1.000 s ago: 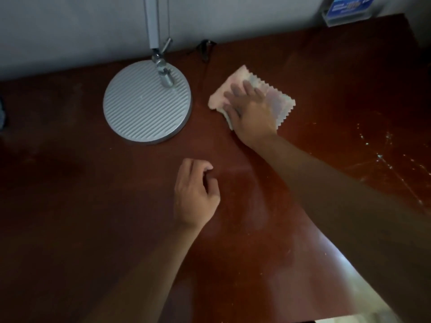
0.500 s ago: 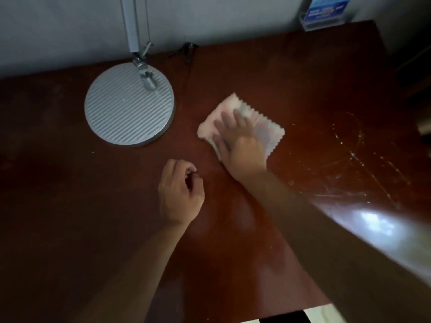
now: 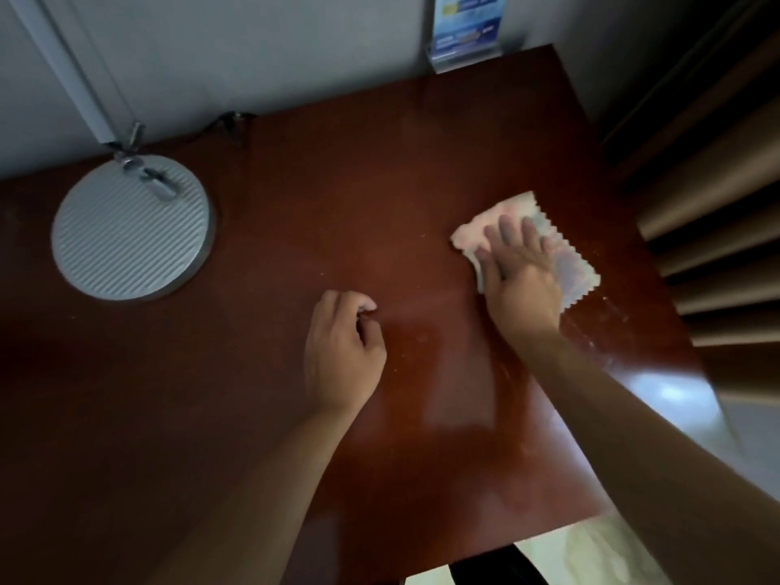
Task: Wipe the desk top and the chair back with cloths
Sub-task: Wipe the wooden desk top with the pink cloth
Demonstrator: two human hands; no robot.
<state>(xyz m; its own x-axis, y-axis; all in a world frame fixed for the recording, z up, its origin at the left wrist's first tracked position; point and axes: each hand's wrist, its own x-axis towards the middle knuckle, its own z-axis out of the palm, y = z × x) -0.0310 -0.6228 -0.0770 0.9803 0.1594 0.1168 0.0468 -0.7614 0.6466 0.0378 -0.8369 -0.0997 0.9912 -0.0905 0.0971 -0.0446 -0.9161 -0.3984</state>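
Cloth (image 3: 570, 263), pale pink with a zigzag edge, lies flat on the dark red worktop (image 3: 337, 183) at about three o'clock, close to the worktop's right edge. The right hand (image 3: 521, 280) presses on it palm down, its grip spread wide with the fingers (image 3: 506, 232) stretched flat over the fabric rather than clenched round it. The left hand (image 3: 342, 356) rests near the worktop's middle, empty, its grip curled narrow with the fingertips tucked toward the thumb. Pale streaks and specks mark the wood at four o'clock from the cloth. A round ribbed lamp base (image 3: 131, 234) stands at ten o'clock, well apart from both hands. A blue card stand (image 3: 464, 35) sits at one o'clock against the wall.
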